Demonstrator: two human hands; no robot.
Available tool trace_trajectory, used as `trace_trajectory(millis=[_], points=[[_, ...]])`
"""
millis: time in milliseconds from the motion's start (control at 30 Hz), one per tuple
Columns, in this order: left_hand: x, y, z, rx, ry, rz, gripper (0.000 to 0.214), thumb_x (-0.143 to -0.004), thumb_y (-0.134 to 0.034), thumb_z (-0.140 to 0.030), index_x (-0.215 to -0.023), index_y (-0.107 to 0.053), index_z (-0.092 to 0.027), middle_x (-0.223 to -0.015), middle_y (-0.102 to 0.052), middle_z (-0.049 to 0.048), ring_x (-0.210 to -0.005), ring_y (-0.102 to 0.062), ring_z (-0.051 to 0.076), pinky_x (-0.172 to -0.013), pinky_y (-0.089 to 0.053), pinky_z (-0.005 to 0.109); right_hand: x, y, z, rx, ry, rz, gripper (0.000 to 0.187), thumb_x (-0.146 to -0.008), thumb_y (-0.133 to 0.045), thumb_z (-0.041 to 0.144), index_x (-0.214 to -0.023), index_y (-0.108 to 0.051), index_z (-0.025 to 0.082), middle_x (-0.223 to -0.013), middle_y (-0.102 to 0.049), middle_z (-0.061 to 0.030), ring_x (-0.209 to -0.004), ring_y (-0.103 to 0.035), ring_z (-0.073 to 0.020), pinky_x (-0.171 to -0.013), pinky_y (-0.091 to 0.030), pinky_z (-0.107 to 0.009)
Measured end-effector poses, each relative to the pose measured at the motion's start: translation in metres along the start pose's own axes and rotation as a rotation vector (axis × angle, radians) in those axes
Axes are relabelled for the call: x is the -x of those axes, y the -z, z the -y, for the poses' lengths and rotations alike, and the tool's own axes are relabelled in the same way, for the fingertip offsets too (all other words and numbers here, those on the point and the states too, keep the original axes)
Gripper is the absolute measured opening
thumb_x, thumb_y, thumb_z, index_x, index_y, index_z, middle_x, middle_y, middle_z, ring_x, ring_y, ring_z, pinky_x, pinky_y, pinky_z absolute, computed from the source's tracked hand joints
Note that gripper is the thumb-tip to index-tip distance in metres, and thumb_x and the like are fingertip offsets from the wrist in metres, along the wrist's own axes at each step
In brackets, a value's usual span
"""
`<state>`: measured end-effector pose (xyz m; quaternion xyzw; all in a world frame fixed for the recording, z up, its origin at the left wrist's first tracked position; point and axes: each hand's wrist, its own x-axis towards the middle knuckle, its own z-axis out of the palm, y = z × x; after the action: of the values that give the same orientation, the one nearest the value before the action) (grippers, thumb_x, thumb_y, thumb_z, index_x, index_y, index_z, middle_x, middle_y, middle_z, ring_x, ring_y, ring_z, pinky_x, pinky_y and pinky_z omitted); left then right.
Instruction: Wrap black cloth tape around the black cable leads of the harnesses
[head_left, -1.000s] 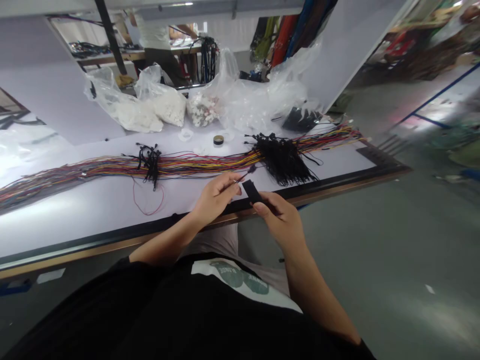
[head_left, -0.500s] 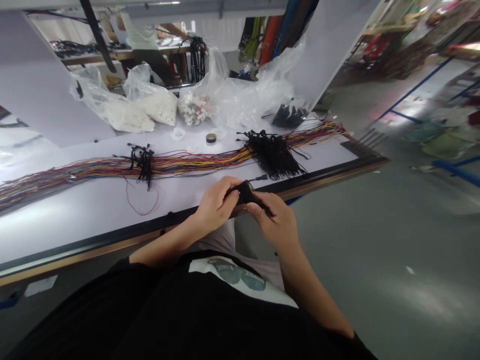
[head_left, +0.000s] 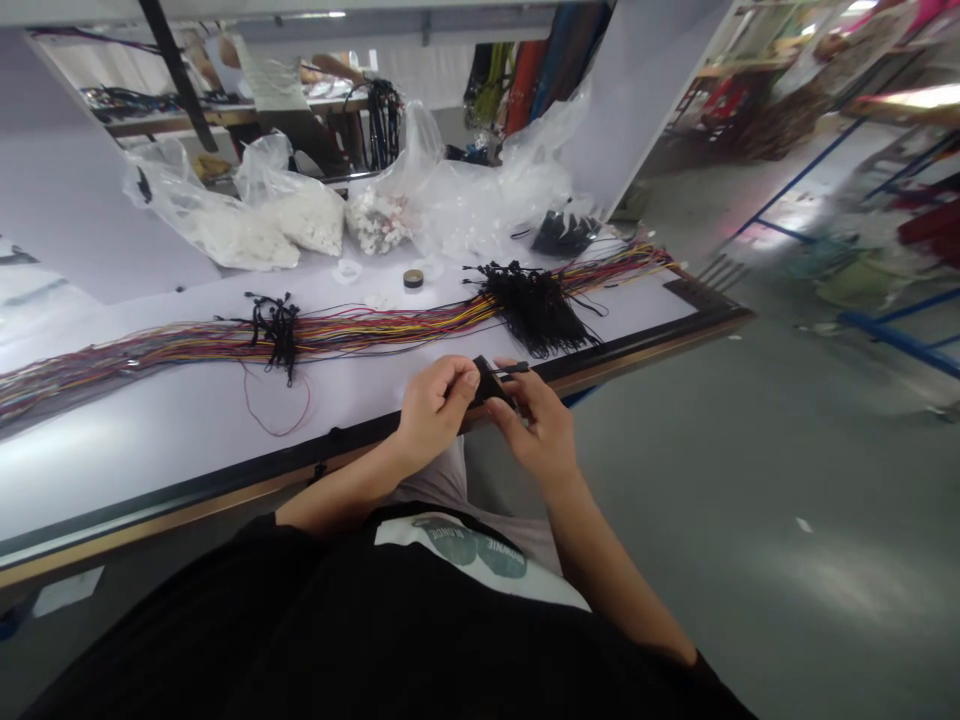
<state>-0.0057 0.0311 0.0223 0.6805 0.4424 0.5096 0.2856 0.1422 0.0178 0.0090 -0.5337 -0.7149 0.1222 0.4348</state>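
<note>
My left hand (head_left: 439, 400) is closed in a pinch at the near end of a piece of black tape (head_left: 490, 382) over the table's front edge. My right hand (head_left: 541, 420) grips the tape's other side, thumb below and fingers curled behind. A thin black cable with a small connector (head_left: 516, 368) sticks out past the right fingers. The fingers partly hide where cable and tape meet. Just beyond the hands, a thick bunch of black cable ends (head_left: 541, 312) lies across a long bundle of coloured wires (head_left: 390, 328).
A smaller bunch of black connectors (head_left: 276, 335) lies on the wires to the left, near a loose red wire loop (head_left: 277, 432). Behind are a small tape roll (head_left: 413, 279) and plastic bags of white parts (head_left: 311, 215). The table's dark front edge (head_left: 367, 432) runs below my hands.
My left fingers have shifted to a pinch at the black tape, which now shows more between the hands. The right fingers have lifted and spread around the cable. The view has shifted slightly.
</note>
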Motion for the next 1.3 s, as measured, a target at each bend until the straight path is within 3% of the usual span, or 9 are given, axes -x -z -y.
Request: trace_trajectory(millis=[200, 400, 500, 600, 733, 933, 1033, 1133, 1300], points=[[0.002, -0.005, -0.002, 0.137, 0.038, 0.062, 0.016, -0.084, -0.048, -0.026, -0.071, -0.052, -0.017, -0.062, -0.052, -0.0030, -0.057, -0.046, 0.008, -0.056, -0.038, 0.020, -0.010, -0.008, -0.007, -0.005, 0.348, -0.173, 0.024, -0.083, -0.053, 0.019, -0.104, -0.063, 0.023, -0.099, -0.072, -0.0055, -0.075, -0.062, -0.0179, -0.066, -0.047, -0.033], [0.003, -0.013, -0.009, 0.633, 0.361, 0.126, 0.023, -0.075, -0.061, -0.033, -0.083, -0.044, -0.019, -0.052, -0.052, -0.0084, -0.035, -0.035, 0.003, -0.037, -0.024, 0.015, -0.011, -0.014, -0.012, -0.093, 0.389, -0.359, 0.023, -0.081, -0.056, 0.015, -0.095, -0.066, 0.029, -0.098, -0.072, -0.0027, -0.086, -0.062, -0.0193, -0.076, -0.047, -0.037], [-0.005, -0.009, -0.007, 0.832, 0.545, 0.296, 0.034, -0.065, -0.068, -0.030, -0.087, -0.046, -0.017, -0.049, -0.054, -0.0081, -0.029, -0.031, 0.002, -0.032, -0.017, 0.015, -0.012, -0.014, -0.016, -0.296, 0.353, -0.268, 0.019, -0.083, -0.054, 0.019, -0.093, -0.066, 0.029, -0.097, -0.072, -0.0035, -0.090, -0.063, -0.0201, -0.080, -0.049, -0.040], [-0.013, -0.003, 0.001, 0.920, 0.642, 0.499, 0.028, -0.060, -0.071, -0.028, -0.076, -0.052, -0.014, -0.047, -0.052, -0.0060, -0.027, -0.028, 0.000, -0.030, -0.012, 0.015, -0.012, -0.008, -0.017, -0.448, 0.278, -0.059, 0.017, -0.081, -0.056, 0.024, -0.094, -0.067, 0.028, -0.105, -0.069, -0.0048, -0.099, -0.061, -0.0215, -0.088, -0.047, -0.044], [-0.016, -0.004, 0.007, 0.972, 0.597, 0.420, 0.026, -0.061, -0.072, -0.026, -0.077, -0.058, -0.012, -0.047, -0.050, -0.0059, -0.029, -0.030, 0.000, -0.031, -0.012, 0.015, -0.009, -0.003, -0.009, -0.661, 0.109, 0.089, 0.023, -0.074, -0.063, 0.040, -0.094, -0.067, 0.028, -0.125, -0.059, -0.0051, -0.109, -0.058, -0.0245, -0.087, -0.049, -0.045], [-0.009, -0.014, 0.009, 1.033, 0.505, 0.401, 0.029, -0.058, -0.075, -0.030, -0.079, -0.061, -0.015, -0.052, -0.051, -0.0048, -0.035, -0.032, 0.001, -0.036, -0.019, 0.016, -0.009, -0.004, 0.004, -0.892, -0.182, -0.159, 0.017, -0.069, -0.070, 0.041, -0.070, -0.067, 0.025, -0.099, -0.063, -0.0026, -0.075, -0.061, -0.0152, -0.063, -0.053, -0.031], [-0.009, -0.007, 0.011, 1.002, 0.414, 0.425, 0.027, -0.059, -0.074, -0.035, -0.067, -0.059, -0.014, -0.056, -0.053, -0.0019, -0.041, -0.040, 0.004, -0.040, -0.027, 0.019, -0.012, 0.010, 0.002, -0.758, -0.150, -0.091, 0.020, -0.068, -0.070, 0.044, -0.068, -0.069, 0.024, -0.087, -0.062, -0.0024, -0.075, -0.059, -0.0153, -0.067, -0.051, -0.031], [-0.012, 0.002, 0.012, 0.885, 0.338, 0.494, 0.024, -0.067, -0.069, -0.034, -0.075, -0.058, -0.015, -0.058, -0.053, -0.0029, -0.045, -0.043, 0.005, -0.045, -0.032, 0.019, -0.014, 0.025, 0.003, -0.428, -0.030, -0.058, 0.014, -0.068, -0.071, 0.038, -0.071, -0.072, 0.025, -0.084, -0.061, -0.0027, -0.081, -0.058, -0.0174, -0.073, -0.049, -0.034], [-0.015, 0.002, 0.003, 0.317, 0.101, 0.351, 0.008, -0.071, -0.060, -0.017, -0.077, -0.054, -0.017, -0.065, -0.056, -0.0038, -0.060, -0.051, 0.008, -0.058, -0.039, 0.020, -0.006, 0.021, 0.013, -0.037, 0.109, -0.204, 0.010, -0.079, -0.062, 0.030, -0.082, -0.070, 0.024, -0.074, -0.063, -0.0008, -0.070, -0.058, -0.0148, -0.066, -0.047, -0.030]])
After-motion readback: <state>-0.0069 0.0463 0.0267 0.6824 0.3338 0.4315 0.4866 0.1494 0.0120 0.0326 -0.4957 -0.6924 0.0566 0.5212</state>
